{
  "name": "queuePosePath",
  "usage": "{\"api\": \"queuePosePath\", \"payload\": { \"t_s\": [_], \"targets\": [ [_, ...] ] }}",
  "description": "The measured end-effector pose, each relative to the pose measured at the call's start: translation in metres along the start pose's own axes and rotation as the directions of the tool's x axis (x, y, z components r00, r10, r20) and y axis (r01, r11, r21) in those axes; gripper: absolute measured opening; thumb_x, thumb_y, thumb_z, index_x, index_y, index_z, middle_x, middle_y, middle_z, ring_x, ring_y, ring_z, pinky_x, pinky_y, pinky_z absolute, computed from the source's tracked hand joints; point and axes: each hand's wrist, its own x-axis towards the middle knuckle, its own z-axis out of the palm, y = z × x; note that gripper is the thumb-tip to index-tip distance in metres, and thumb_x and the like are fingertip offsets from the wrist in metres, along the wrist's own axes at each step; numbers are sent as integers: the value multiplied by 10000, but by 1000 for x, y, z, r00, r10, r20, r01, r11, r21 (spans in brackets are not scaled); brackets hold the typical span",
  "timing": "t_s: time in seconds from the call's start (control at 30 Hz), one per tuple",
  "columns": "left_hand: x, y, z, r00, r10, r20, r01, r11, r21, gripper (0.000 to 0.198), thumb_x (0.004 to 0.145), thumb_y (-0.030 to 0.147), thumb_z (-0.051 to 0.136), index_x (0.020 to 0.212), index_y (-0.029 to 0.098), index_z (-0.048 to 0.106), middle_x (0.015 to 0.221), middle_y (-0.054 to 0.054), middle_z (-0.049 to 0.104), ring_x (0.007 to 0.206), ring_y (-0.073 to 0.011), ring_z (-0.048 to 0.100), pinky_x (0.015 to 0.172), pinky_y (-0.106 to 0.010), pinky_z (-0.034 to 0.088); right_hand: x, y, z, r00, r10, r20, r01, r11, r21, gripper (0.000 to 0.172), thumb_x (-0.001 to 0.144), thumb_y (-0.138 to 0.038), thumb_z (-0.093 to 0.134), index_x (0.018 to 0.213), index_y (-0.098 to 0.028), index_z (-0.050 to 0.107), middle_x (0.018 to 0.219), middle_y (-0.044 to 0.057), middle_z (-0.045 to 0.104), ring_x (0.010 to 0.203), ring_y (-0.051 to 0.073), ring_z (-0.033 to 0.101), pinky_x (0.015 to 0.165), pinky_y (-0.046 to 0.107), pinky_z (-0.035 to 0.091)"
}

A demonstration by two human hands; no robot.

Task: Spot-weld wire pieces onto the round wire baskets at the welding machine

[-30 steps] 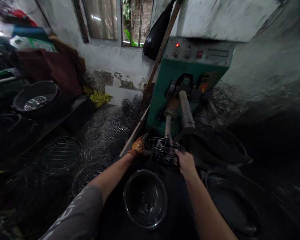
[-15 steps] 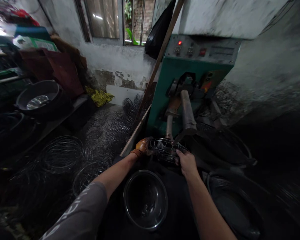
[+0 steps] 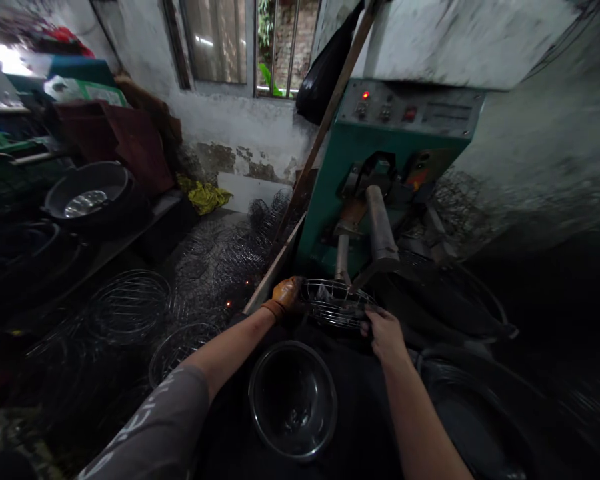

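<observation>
A round wire basket [image 3: 337,313] of thin metal rods is held between both hands, just below the arms of a green machine [image 3: 325,173]. My left hand [image 3: 287,293], in an orange-brown glove, closes on its left rim. On the right rim my bare right hand [image 3: 383,330] pinches the wire with thumb and fingers. The machine's lower rod [image 3: 343,257] comes down to the far rim; whether it touches cannot be told. Above it juts a thicker metal arm [image 3: 381,227]. Nearer my body sits a shiny round metal bowl [image 3: 260,413].
Round wire racks [image 3: 130,303] and tangled wire pieces [image 3: 205,253] cover the floor at left. A wooden board [image 3: 275,263] leans beside the machine. Dark basins [image 3: 87,193] stand on a low bench at left. A dark tub [image 3: 470,407] is at lower right.
Two small orange sparks now show over the wire pile left of my gloved hand. My right hand and the basket have shifted slightly right in view, while the whole view has moved a little.
</observation>
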Motion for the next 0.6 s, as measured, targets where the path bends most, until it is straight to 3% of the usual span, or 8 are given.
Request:
{"api": "queuePosePath", "payload": {
  "t_s": [0.17,0.3,0.47,0.6],
  "targets": [
    [3,4,-1,1000,5,2,-5,1000,20,732,693,395,867,1345,161,629,1268,-150,695,1165,-364,672,998,-430,560,3,2,-3,1000,25,1,-25,999,45,383,449,-336,864,676,-181,597,487,-34,595,333,73,407,299,188,292],
    [2,-6,10,997,69,-21,-71,994,-79,883,684,414,868,1459,146,541,1373,-161,647,1243,-358,637,1054,-443,532,4,2,-4,999,33,31,-34,999,11,390,501,-371,876,710,-178,608,512,-27,615,340,71,406,300,185,295],
    [-2,-15,17,999,46,0,-45,981,-187,639,737,466,809,1286,175,662,1179,-105,734,1064,-299,715,898,-368,589,5,6,-12,1000,-4,20,4,1000,15,427,488,-398,889,700,-182,587,498,-50,577,347,69,406,302,184,300],
    [-3,-6,12,992,110,-65,-118,983,-139,710,713,478,816,1323,161,635,1225,-130,713,1108,-314,695,956,-393,573,10,14,-27,999,28,-41,-25,998,60,445,447,-381,892,675,-184,564,493,-59,549,355,63,406,315,176,304]
  ]
}}
